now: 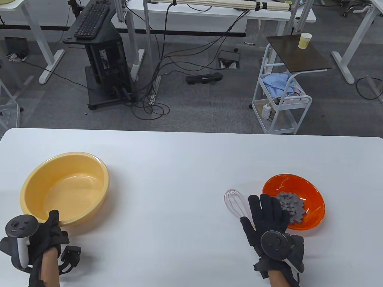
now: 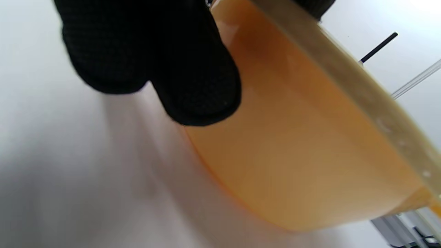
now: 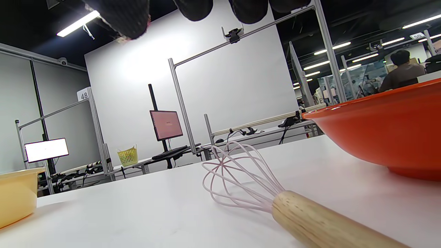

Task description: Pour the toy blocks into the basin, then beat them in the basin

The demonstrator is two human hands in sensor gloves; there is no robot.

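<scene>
A yellow basin (image 1: 64, 186) stands at the table's left. My left hand (image 1: 51, 225) is at its near rim. In the left wrist view the fingers (image 2: 193, 79) lie against the basin's outer wall (image 2: 310, 137), and the thumb seems to hook over the rim. At the right, an orange bowl (image 1: 314, 191) holds several grey toy blocks (image 1: 291, 207). A whisk (image 1: 235, 203) with pink wires and a wooden handle (image 3: 320, 220) lies left of the bowl (image 3: 389, 131). My right hand (image 1: 264, 210) hovers flat over the handle with its fingers straight and holds nothing.
The white table (image 1: 179, 179) runs wide between basin and bowl, and its far edge crosses the view above both. Beyond it are floor cables, a computer stand and a white cart (image 1: 281, 101). The basin (image 3: 15, 196) shows far left in the right wrist view.
</scene>
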